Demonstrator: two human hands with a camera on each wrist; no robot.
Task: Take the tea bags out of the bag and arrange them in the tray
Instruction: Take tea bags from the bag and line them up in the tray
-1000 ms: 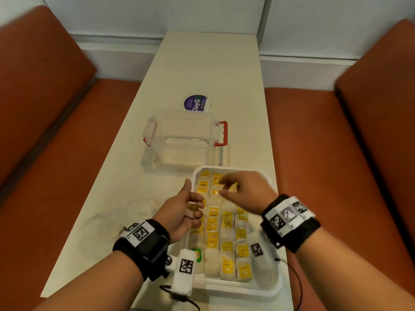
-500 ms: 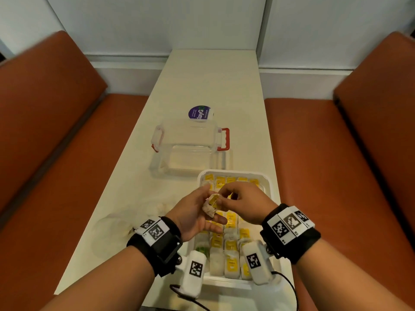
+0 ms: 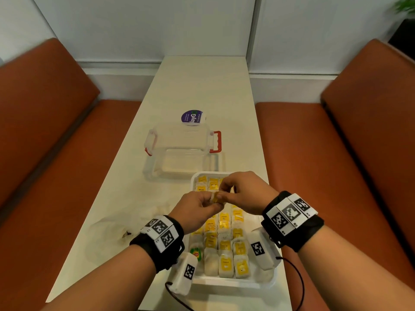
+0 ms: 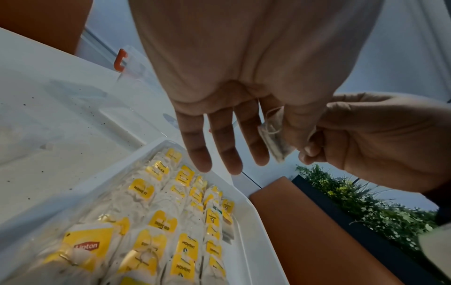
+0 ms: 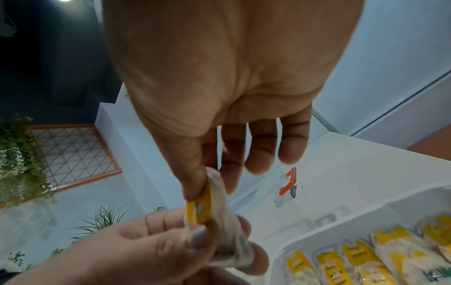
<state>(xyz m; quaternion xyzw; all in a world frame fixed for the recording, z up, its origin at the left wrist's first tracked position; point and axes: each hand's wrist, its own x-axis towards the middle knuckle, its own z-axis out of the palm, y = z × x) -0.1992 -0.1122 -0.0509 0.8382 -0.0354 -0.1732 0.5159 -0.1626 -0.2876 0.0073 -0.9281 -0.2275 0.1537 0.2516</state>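
Both hands meet above the white plastic tray (image 3: 233,285) of yellow-tagged tea bags: left hand (image 3: 197,212) and right hand (image 3: 244,194) each pinch one white paper tea bag (image 3: 216,197). It probably needs flattening, tag upward, before joining a row.
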